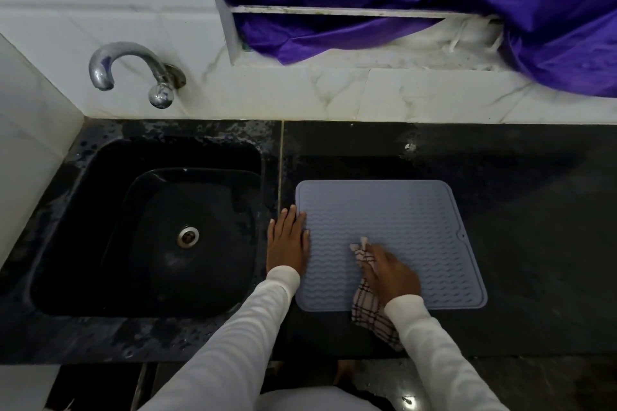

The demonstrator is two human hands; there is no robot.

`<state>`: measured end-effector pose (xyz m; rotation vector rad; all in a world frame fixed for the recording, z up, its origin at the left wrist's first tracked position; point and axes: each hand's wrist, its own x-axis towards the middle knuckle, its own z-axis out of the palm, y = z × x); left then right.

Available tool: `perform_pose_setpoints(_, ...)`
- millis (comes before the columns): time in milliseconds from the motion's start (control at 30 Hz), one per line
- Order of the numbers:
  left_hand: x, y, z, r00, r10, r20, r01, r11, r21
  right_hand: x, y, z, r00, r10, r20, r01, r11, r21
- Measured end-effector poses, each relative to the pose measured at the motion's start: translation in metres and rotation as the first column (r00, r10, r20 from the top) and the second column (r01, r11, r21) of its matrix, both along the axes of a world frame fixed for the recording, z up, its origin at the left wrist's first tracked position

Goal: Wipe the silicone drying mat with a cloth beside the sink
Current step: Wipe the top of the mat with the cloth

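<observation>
Dimly: mat [400, 220] on black counter [534, 210]; right hand [392, 272] seemingly clutching cloth [367, 307]; left hand [287, 240] flat

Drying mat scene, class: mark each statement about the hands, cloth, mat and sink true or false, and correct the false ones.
1. The right hand holds a checked cloth on the mat. True.
2. The left hand grips the tap. False: it lies flat at the mat's left edge.
3. The mat lies inside the sink. False: it lies on the counter right of the sink.
4. The mat is ribbed with wavy lines. True.
</observation>
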<state>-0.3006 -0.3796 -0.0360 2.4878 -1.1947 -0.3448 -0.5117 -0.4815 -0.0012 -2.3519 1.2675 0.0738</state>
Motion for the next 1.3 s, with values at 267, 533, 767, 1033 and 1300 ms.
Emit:
perform_pose_setpoints(267, 0.0, 0.001, 0.0, 1.0, -0.014, 0.0, 0.014, 0.999, 0.03, -0.054, -0.042, 0.01, 0.983, -0.182, -0.029, 0.184, 0.981, 0.054)
perform_pose_setpoints(533, 0.001, 0.001, -0.001, 0.999, -0.03, 0.017, 0.029, 0.998, 0.061, -0.111, -0.073, 0.025, 0.902, -0.406, -0.149, 0.416, 0.909, 0.039)
perform_pose_setpoints(767, 0.001, 0.001, -0.003, 0.999, -0.032, 0.031, 0.029, 0.997, 0.077, -0.119, -0.084, 0.028, 0.855, -0.484, -0.187, 0.498, 0.866, 0.037)
perform_pose_setpoints(1033, 0.0, 0.001, -0.001, 0.999, -0.025, 0.024, 0.023, 0.998, 0.05, -0.099, -0.07, 0.037, 0.882, -0.445, -0.157, 0.453, 0.892, 0.012)
perform_pose_setpoints(1300, 0.0, 0.001, -0.002, 1.0, -0.015, 0.017, 0.015, 1.0, 0.013, 0.001, 0.019, 0.03, 0.983, 0.056, 0.175, -0.074, 0.992, 0.099)
